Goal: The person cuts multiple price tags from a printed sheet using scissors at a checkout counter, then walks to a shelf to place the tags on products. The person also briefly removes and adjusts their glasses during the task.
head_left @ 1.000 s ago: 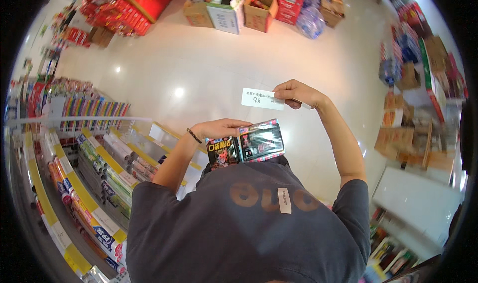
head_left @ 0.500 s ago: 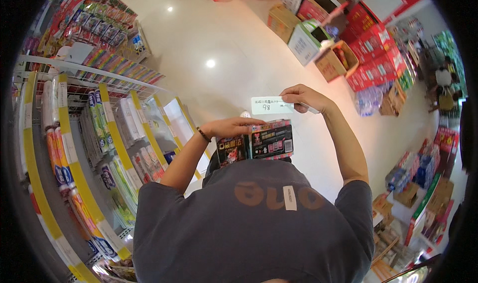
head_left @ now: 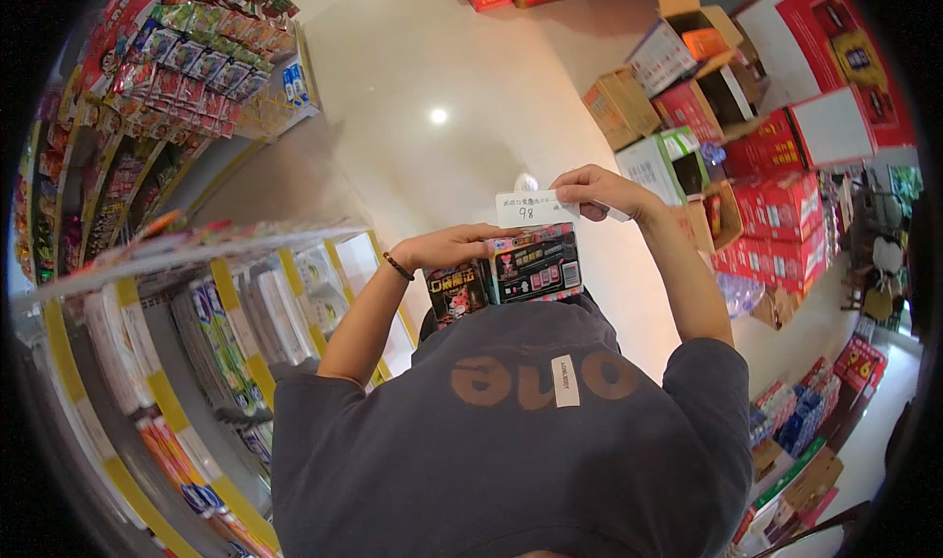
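Note:
Against the front of my body is a dark printed cardboard box with pink and red edges. A second dark panel with yellow lettering stands at an angle to its left; I cannot tell whether the two are joined. My left hand, with a beaded bracelet at the wrist, lies over their top edge, fingers gripping there. Just beyond the box, my right hand pinches the right end of a white handwritten card, which is held up above the box's top edge.
Shelves with yellow edge strips full of packaged goods run close on my left. Hanging snack packets fill a rack at the far left. Open cardboard cartons and red cases are piled on the right. Glossy pale floor lies ahead.
My view has turned, so the racks and cartons shift in the picture. The card sits slightly lower and nearer the box. Both hands keep their grips.

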A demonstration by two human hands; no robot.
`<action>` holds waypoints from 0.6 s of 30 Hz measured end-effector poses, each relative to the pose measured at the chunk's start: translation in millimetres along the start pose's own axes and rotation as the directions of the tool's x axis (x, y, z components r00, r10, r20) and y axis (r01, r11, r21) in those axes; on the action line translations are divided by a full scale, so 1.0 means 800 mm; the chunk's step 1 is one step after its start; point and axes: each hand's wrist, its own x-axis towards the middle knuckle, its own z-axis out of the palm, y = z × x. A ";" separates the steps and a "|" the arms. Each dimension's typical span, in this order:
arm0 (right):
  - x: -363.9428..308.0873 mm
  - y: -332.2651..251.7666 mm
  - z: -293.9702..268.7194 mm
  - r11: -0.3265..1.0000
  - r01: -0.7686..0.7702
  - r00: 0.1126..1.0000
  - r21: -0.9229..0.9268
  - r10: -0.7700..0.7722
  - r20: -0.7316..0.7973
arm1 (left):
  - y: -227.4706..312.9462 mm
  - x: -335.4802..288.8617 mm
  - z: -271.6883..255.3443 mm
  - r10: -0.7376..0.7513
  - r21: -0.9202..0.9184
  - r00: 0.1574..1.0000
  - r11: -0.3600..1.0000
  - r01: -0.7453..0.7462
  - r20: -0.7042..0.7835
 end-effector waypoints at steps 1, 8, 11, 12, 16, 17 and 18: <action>0.026 -0.015 -0.022 1.000 -0.007 1.000 -0.005 0.007 0.016 | 0.002 0.010 -0.032 -0.008 -0.009 1.000 1.000 0.008 -0.020; 0.189 -0.193 -0.168 0.995 0.011 0.987 -0.102 0.006 0.162 | 0.087 0.056 -0.256 -0.083 -0.052 0.979 0.996 0.074 -0.184; 0.258 -0.271 -0.207 0.976 0.053 0.966 -0.211 0.003 0.257 | 0.115 0.058 -0.325 -0.114 -0.099 0.933 0.991 0.085 -0.342; 0.285 -0.290 -0.222 0.967 0.060 0.961 -0.248 0.011 0.276 | 0.121 0.061 -0.351 -0.168 -0.149 0.928 0.981 0.124 -0.333; 0.388 -0.355 -0.281 0.949 0.030 0.948 -0.312 0.072 0.309 | 0.115 0.085 -0.464 -0.148 -0.145 0.911 0.985 0.098 -0.385; 0.416 -0.360 -0.298 0.949 0.042 0.944 -0.312 0.065 0.323 | 0.112 0.091 -0.493 -0.150 -0.163 0.915 0.982 0.094 -0.375; 0.444 -0.367 -0.312 0.949 0.053 0.941 -0.310 0.056 0.333 | 0.110 0.096 -0.523 -0.151 -0.178 0.920 0.980 0.090 -0.363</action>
